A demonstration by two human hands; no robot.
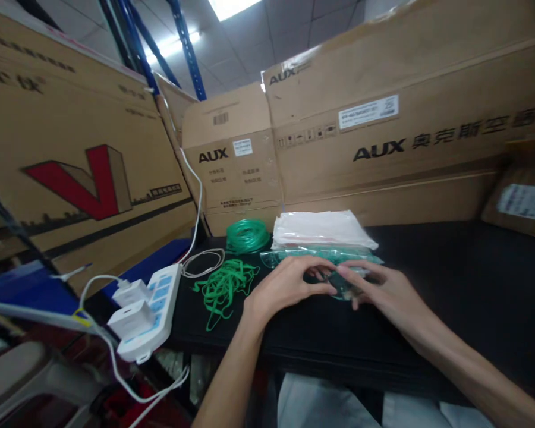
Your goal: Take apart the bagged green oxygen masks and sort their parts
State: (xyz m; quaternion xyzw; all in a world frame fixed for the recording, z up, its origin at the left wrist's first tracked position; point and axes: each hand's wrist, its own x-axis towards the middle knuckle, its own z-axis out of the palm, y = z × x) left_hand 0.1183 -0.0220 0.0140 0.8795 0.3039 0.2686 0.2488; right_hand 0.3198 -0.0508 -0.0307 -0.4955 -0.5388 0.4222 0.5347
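Note:
My left hand (pixel 289 284) and my right hand (pixel 386 288) meet over the black table. Between their fingertips is a small, clear, slightly greenish plastic piece (pixel 339 286); its exact kind is too blurred to make out. Both hands have curled fingers gripping its edges, thumbs toward me. Right behind them lies a clear plastic bag with green contents (pixel 274 257), partly covered by my left hand. Farther back is a stack of white packs in clear wrapping (pixel 321 229). Left of my left hand sits a loose tangle of green strips (pixel 227 282).
A coil of green tubing (pixel 246 236) and a thin pale cable loop (pixel 203 263) lie at the table's back left. A white power strip (pixel 167 291) with plugged-in adapters stands at the left edge. Large cardboard boxes (pixel 383 172) wall off the back.

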